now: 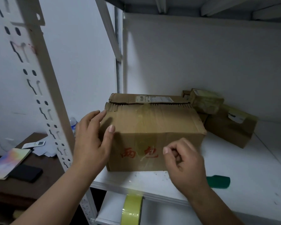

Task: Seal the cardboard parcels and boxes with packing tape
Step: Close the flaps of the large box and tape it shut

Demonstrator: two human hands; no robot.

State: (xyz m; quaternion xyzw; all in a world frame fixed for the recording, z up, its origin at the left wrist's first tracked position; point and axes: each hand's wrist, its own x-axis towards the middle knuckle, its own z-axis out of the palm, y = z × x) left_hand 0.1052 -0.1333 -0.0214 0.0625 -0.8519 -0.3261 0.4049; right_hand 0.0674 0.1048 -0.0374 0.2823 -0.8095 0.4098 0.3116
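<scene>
tape roll (132, 208) hangs below shelf; left hand (92, 140) touches box (152, 132).

White wall (201, 54), white metal shelving (44, 88), dark wooden desk (44, 174)

The tape roll (133, 210) below the shelf (234, 168) is cut off by the bottom edge. The shipping label (154, 99) print is unreadable. The right hand (185, 163) hides the cardboard box's (152, 127) lower corner.

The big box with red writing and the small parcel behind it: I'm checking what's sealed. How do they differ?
The big box has one tape strip across its middle, seam gaping; the small parcel is wrapped all over in tape. The box stands flat; the parcel sits atop others. Both are cardboard with labels.
</scene>
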